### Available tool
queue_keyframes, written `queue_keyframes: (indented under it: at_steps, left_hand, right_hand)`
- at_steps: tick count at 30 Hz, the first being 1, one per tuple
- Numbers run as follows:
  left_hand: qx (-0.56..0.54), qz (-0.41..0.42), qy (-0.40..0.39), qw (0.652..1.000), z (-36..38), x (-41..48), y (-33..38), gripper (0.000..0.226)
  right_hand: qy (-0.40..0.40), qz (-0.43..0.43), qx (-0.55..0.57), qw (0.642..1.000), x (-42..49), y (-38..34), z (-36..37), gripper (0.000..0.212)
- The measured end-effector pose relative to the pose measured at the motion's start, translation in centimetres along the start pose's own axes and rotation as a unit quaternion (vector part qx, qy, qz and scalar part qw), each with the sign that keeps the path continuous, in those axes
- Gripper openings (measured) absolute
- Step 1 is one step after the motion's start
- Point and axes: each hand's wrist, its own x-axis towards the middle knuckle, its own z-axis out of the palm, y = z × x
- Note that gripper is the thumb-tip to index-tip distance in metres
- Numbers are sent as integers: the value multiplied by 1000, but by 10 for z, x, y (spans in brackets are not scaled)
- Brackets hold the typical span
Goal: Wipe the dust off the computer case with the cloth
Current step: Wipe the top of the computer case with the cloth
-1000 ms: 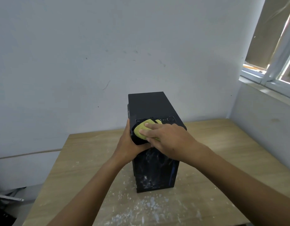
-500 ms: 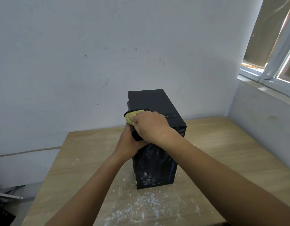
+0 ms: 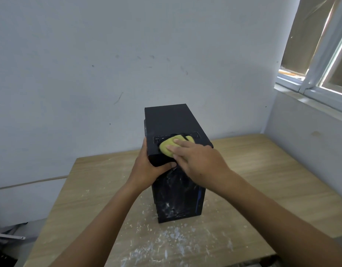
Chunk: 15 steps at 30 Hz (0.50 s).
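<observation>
While left hand [image 3: 147,168] clasps computer case [image 3: 170,120] corner, right hand [image 3: 199,160] flat atop cloth [image 3: 165,148], grip released

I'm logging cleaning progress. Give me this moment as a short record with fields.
computer case: black, upright on wooden table
cloth: yellow, on case top near front edge
right hand: straight fingers press cloth
left hand: grips case's top front-left corner
dust: white smears on front panel, flecks on table
</observation>
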Motion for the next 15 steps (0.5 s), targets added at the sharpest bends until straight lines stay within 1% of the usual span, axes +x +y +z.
queue_keyframes:
  at_steps: [6,11,15]
  left_hand:
    - [-16,-15,11,1000,2,-1,0,89]
    - [-32,-15,5,999,3,-2,3,89]
    - [-32,-6,7,999,3,-2,2,89]
  right_hand:
    - [5,54,3,999,0,48,-11,37]
    - [-13,57,-6,998,17,52,-14,35]
    - [-24,80,-48,995,39,44,-12,32]
